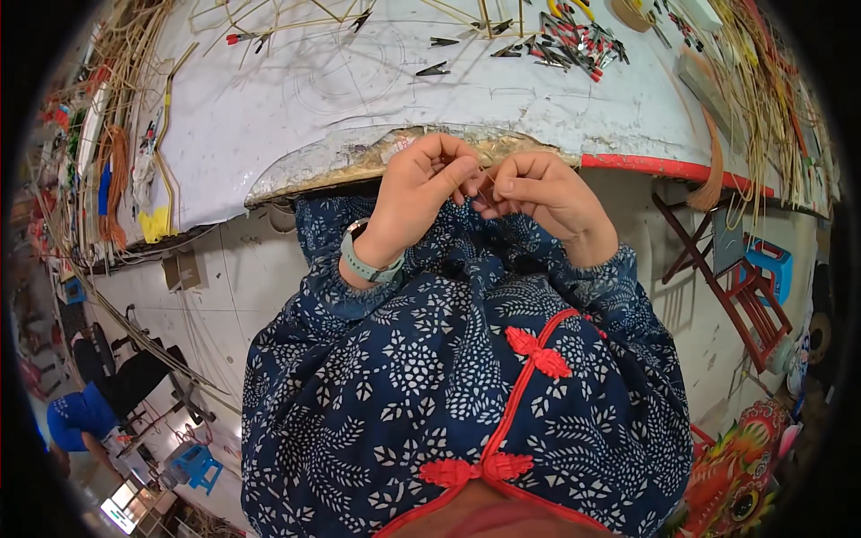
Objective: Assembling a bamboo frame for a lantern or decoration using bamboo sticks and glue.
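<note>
Close together at the table's near edge, both of my hands are pinched, fingertips almost meeting. My left hand [420,188], with a pale green watch [363,260] on its wrist, has thumb and forefinger pressed together. Bent fingers and a closed thumb also shape my right hand [554,199]. A very thin strand seems to run between the fingertips, too fine to name; the fingers hide the rest. Beyond the hands lies the white-covered table [466,103], its front edge worn down to bare wood. A dark blue patterned garment [430,359] covers my arms and lap.
Red and black spring clips [583,47] are heaped at the far right of the table. Thin sticks [314,22] lie at the back. A brown fibre bundle [708,161] hangs over the right edge. Right of me stands a wooden folding chair [731,287]; a person [81,417] is at lower left.
</note>
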Action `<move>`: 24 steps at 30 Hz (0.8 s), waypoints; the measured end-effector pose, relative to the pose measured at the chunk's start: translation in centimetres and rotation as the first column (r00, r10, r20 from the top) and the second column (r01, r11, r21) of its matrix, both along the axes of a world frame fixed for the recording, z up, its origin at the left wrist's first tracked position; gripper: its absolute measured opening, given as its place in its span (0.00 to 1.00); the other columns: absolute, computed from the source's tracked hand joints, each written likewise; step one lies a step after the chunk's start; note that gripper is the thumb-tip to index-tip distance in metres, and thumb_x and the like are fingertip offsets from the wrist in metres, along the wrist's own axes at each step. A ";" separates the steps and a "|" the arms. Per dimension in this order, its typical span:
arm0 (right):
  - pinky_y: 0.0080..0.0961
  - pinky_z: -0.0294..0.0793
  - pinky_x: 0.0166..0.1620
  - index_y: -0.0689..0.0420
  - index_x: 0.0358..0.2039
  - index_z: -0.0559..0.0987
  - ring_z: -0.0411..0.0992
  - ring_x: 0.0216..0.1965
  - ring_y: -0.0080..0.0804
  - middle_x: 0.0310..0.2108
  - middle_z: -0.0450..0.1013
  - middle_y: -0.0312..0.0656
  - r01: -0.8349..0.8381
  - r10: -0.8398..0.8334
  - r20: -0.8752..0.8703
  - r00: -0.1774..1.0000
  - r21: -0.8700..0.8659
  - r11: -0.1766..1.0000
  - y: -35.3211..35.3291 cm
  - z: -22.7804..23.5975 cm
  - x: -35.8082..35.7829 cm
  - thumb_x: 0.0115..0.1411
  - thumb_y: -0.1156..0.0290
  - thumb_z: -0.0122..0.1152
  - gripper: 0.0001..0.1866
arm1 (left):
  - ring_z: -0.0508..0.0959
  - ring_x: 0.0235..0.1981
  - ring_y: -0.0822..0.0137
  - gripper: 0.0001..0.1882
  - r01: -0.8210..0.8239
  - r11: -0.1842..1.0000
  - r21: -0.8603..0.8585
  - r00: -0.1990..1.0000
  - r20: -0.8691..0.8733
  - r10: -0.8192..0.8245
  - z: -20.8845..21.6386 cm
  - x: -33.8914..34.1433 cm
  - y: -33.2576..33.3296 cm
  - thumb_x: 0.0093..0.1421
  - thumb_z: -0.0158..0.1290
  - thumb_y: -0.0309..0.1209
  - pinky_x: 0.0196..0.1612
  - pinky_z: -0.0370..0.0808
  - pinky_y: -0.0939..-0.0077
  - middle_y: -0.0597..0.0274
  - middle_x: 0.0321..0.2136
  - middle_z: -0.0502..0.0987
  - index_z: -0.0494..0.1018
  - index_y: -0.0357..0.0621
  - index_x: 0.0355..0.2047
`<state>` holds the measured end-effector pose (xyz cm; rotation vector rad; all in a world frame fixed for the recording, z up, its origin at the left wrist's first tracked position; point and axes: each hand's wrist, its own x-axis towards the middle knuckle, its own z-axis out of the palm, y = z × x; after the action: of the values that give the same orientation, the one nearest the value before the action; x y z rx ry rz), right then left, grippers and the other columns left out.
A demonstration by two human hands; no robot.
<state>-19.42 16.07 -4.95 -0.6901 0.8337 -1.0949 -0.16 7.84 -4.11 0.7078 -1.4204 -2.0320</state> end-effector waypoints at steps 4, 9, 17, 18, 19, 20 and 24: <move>0.19 0.76 0.34 0.64 0.31 0.77 0.75 0.29 0.27 0.35 0.76 0.48 -0.013 0.007 0.099 0.995 0.058 0.998 -0.1 0.9 0.6 0.61 0.73 0.57 0.07 | 0.75 0.27 0.77 0.05 -0.027 0.990 -0.138 0.999 0.032 0.031 0.6 0.0 -0.2 0.64 0.50 0.25 0.29 0.72 0.85 0.65 0.28 0.75 0.70 0.35 0.37; 0.18 0.76 0.32 0.66 0.31 0.77 0.76 0.28 0.27 0.32 0.77 0.47 0.045 -0.046 0.012 0.999 0.087 0.995 0.0 1.6 0.3 0.60 0.76 0.58 0.05 | 0.76 0.27 0.76 0.03 -0.091 0.952 -0.292 0.990 0.079 0.119 1.3 -0.2 -0.2 0.63 0.50 0.23 0.30 0.73 0.83 0.66 0.26 0.74 0.70 0.34 0.34; 0.17 0.74 0.31 0.67 0.32 0.77 0.73 0.27 0.22 0.28 0.76 0.41 0.284 -0.374 -0.419 0.827 -0.262 0.922 -0.9 6.3 -0.4 0.58 0.79 0.59 0.04 | 0.76 0.26 0.62 0.04 -0.109 0.648 -0.754 0.952 0.109 0.286 5.5 -1.3 -1.4 0.57 0.53 0.19 0.29 0.72 0.75 0.55 0.27 0.74 0.72 0.35 0.34; 0.16 0.73 0.30 0.67 0.32 0.77 0.72 0.26 0.20 0.27 0.76 0.39 0.283 -0.426 -0.492 0.759 -0.340 0.897 -1.3 7.0 -0.7 0.59 0.79 0.59 0.04 | 0.76 0.26 0.62 0.04 -0.117 0.634 -0.764 0.951 0.098 0.294 6.4 -1.7 -1.9 0.57 0.53 0.19 0.29 0.72 0.75 0.55 0.27 0.74 0.72 0.35 0.34; 0.15 0.71 0.30 0.67 0.32 0.77 0.71 0.26 0.19 0.27 0.75 0.38 0.277 -0.482 -0.554 0.679 -0.414 0.867 -1.6 7.6 -1.1 0.59 0.78 0.58 0.04 | 0.76 0.26 0.60 0.05 -0.115 0.552 -0.826 0.952 0.067 0.297 7.4 -2.2 -2.6 0.57 0.54 0.19 0.29 0.72 0.73 0.54 0.27 0.74 0.72 0.36 0.34; 0.15 0.71 0.30 0.67 0.32 0.77 0.71 0.26 0.19 0.27 0.75 0.38 0.273 -0.487 -0.551 0.678 -0.426 0.863 -2.1 8.2 -1.5 0.59 0.78 0.58 0.04 | 0.75 0.27 0.58 0.06 -0.113 0.464 -0.879 0.953 0.035 0.300 8.5 -2.7 -3.3 0.56 0.54 0.19 0.30 0.72 0.72 0.53 0.27 0.74 0.73 0.36 0.35; 0.12 0.66 0.28 0.65 0.31 0.76 0.67 0.24 0.15 0.24 0.72 0.33 0.343 -0.638 -0.431 0.638 -0.582 0.737 -5.7 10.5 -4.4 0.60 0.77 0.57 0.04 | 0.74 0.29 0.55 0.08 -0.197 0.225 -0.954 0.912 -0.094 0.400 12.9 -4.1 -6.5 0.55 0.56 0.21 0.32 0.71 0.69 0.53 0.29 0.73 0.73 0.37 0.37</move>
<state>-23.80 10.32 5.54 -1.3054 1.4176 -1.6517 -4.23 1.35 8.78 0.5067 -2.0403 -0.4882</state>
